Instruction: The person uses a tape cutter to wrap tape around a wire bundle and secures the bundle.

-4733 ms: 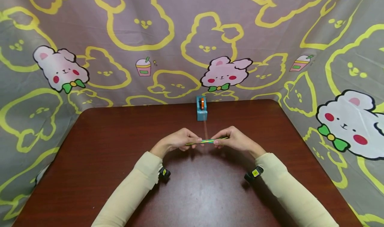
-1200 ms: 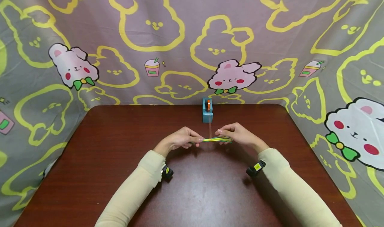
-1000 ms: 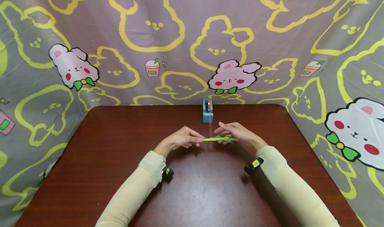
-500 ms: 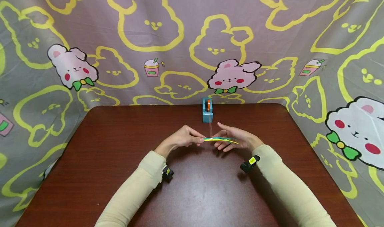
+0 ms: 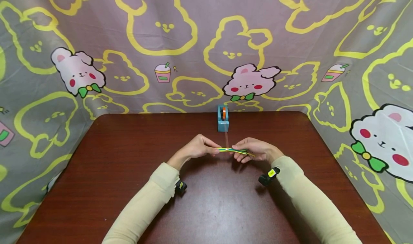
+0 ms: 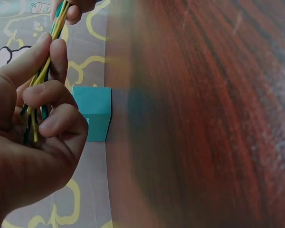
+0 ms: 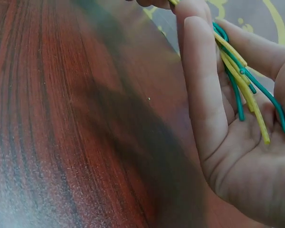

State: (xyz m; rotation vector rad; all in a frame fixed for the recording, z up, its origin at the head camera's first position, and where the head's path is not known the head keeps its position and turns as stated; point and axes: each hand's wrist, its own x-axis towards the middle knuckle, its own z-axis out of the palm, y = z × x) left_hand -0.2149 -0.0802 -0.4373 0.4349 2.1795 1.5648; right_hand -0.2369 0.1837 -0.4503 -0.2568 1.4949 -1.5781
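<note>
A thin bundle of yellow and green wires point(image 5: 239, 152) is held level above the table between both hands. My left hand point(image 5: 194, 148) pinches its left end between thumb and index finger. My right hand point(image 5: 258, 148) pinches it farther right, thumb on top and fingers beneath. In the right wrist view the loose wire ends point(image 7: 242, 78) fan out over the palm. A clear strip of tape point(image 5: 226, 140) runs from the blue tape dispenser point(image 5: 223, 126) to the bundle's middle, between the hands. Other wire ends point(image 6: 35, 126) stick out inside the left palm in the left wrist view.
The dark red-brown table point(image 5: 135, 186) spreads around both arms. The dispenser, with an orange tape core point(image 5: 224, 112), stands at the table's back edge. Behind it hangs a curtain point(image 5: 190, 65) printed with rabbits, which also closes in both sides.
My right hand loosened from the bundle with its fingers spread, then took hold of it again by thumb and fingers. The left hand keeps its pinch. The dispenser has stayed at the back edge.
</note>
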